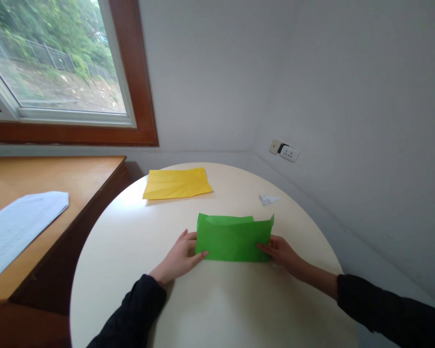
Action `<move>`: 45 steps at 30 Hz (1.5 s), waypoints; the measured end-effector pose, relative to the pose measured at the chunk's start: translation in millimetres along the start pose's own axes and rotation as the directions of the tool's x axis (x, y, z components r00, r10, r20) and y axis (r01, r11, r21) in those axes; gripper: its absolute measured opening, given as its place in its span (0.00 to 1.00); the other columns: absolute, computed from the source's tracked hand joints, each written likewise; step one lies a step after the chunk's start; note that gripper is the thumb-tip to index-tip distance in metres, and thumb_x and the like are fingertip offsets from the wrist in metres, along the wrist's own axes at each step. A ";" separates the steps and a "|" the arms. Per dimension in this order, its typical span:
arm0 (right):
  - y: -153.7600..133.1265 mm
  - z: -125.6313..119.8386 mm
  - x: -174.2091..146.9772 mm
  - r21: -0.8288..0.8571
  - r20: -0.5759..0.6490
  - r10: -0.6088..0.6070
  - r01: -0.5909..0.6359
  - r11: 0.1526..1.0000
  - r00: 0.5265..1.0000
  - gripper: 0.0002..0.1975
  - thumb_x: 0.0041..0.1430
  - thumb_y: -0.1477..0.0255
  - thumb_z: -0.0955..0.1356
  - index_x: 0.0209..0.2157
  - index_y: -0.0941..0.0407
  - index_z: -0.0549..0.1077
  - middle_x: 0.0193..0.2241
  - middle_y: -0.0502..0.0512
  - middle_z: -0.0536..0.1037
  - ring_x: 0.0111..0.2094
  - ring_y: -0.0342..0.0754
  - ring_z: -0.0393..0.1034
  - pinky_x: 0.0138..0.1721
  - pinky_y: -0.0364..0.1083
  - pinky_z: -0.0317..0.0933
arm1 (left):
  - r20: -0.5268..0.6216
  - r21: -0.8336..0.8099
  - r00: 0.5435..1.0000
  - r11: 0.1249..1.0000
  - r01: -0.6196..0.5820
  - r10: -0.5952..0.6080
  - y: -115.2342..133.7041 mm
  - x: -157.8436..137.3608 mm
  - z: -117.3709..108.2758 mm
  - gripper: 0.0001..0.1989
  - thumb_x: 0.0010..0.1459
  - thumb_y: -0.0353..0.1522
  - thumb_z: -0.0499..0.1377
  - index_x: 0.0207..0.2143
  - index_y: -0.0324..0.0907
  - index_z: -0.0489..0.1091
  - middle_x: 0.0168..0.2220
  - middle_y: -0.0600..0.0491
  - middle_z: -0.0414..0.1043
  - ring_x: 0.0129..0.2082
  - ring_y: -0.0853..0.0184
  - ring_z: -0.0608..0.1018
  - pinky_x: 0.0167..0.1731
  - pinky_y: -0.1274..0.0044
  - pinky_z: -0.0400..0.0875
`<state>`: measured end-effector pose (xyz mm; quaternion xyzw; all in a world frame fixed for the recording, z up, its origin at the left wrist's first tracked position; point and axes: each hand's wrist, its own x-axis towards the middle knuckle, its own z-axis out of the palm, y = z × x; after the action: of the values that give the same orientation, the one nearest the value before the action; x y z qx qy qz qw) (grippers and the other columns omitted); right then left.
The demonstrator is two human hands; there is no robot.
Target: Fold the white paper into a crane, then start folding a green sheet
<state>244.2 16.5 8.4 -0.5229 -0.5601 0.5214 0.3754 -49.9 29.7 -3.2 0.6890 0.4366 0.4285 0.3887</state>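
Between my hands is a sheet of green paper [234,239], folded over so that a second layer shows behind its top edge. Its upper right corner sticks up. My left hand [183,256] grips the paper's left end, thumb in front and fingers behind. At the right end my right hand [281,253] pinches it the same way, the other fingers partly hidden behind the sheet. Farther back on the table lies a yellow sheet of paper [177,183] with crease lines. A small folded white paper piece [268,199] rests behind my right hand.
A round cream table [116,270] carries the papers. To the left, a wooden desk [90,179] holds a stack of white sheets [25,227]. A wood-framed window [141,72] is above the desk, and a wall socket [289,153] is beyond the table.
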 end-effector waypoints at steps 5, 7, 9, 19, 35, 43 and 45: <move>-5.8 4.4 -5.5 0.152 -0.060 0.074 -0.064 0.986 0.995 0.21 0.40 0.56 0.74 0.33 0.56 0.76 0.30 0.57 0.81 0.32 0.57 0.76 0.44 0.60 0.67 | 0.057 0.034 0.998 0.999 -0.002 0.000 -7.0 4.5 8.3 0.04 0.48 0.35 0.62 0.24 0.46 0.76 0.37 0.48 0.76 0.42 0.57 0.75 0.60 0.58 0.43; -5.5 5.0 -6.8 0.190 -0.080 0.079 -0.063 0.980 0.994 0.21 0.41 0.57 0.74 0.34 0.56 0.75 0.29 0.57 0.80 0.33 0.57 0.76 0.45 0.60 0.67 | -0.029 0.010 1.000 1.000 0.010 -0.010 -9.4 5.5 9.9 0.04 0.44 0.35 0.64 0.20 0.45 0.75 0.35 0.47 0.76 0.40 0.57 0.75 0.59 0.60 0.48; -2.4 4.2 -7.0 0.206 -0.132 0.082 -0.053 0.977 0.988 0.21 0.42 0.59 0.74 0.37 0.55 0.72 0.29 0.56 0.80 0.33 0.56 0.76 0.43 0.59 0.68 | -0.080 0.017 0.997 1.000 0.011 -0.010 -11.6 6.2 11.4 0.05 0.43 0.34 0.65 0.18 0.45 0.73 0.33 0.47 0.75 0.38 0.57 0.75 0.57 0.62 0.54; 7.4 -13.5 -8.4 -0.525 -0.495 -0.692 0.454 0.720 0.525 0.10 0.55 0.69 0.67 0.39 0.55 0.68 0.36 0.56 0.73 0.40 0.49 0.71 0.42 0.54 0.69 | -0.058 0.292 0.997 0.956 -0.022 0.041 -16.1 8.6 17.1 0.07 0.48 0.35 0.61 0.22 0.43 0.76 0.33 0.47 0.73 0.37 0.58 0.74 0.43 0.68 0.67; 8.5 54.9 9.7 -0.817 0.398 -0.578 0.561 0.129 0.713 0.18 0.56 0.69 0.66 0.48 0.57 0.70 0.50 0.64 0.72 0.54 0.55 0.64 0.53 0.57 0.59 | -0.340 0.434 0.921 0.901 -0.024 0.188 -12.3 3.9 15.3 0.13 0.51 0.29 0.58 0.42 0.41 0.65 0.43 0.47 0.68 0.45 0.60 0.71 0.46 0.65 0.68; 10.0 62.2 14.8 -0.798 0.372 -0.617 0.579 0.170 0.694 0.21 0.55 0.71 0.65 0.52 0.57 0.66 0.50 0.64 0.72 0.53 0.55 0.63 0.53 0.57 0.59 | 0.075 0.530 0.921 0.767 -0.361 0.381 5.7 -11.6 58.1 0.20 0.56 0.25 0.49 0.53 0.40 0.58 0.52 0.44 0.67 0.54 0.61 0.68 0.56 0.62 0.61; 7.5 59.6 12.8 -0.797 0.375 -0.610 0.579 0.172 0.698 0.23 0.54 0.72 0.65 0.53 0.57 0.65 0.51 0.63 0.71 0.54 0.55 0.63 0.54 0.58 0.58 | 0.147 0.544 0.936 0.765 -0.346 0.319 0.5 -11.2 63.0 0.25 0.55 0.24 0.48 0.57 0.38 0.53 0.54 0.42 0.65 0.56 0.60 0.67 0.58 0.59 0.58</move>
<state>185.8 16.9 -10.9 -0.3832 -0.8935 -0.0419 0.2301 6.0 8.9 -26.3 0.8482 0.4051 0.3272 0.0966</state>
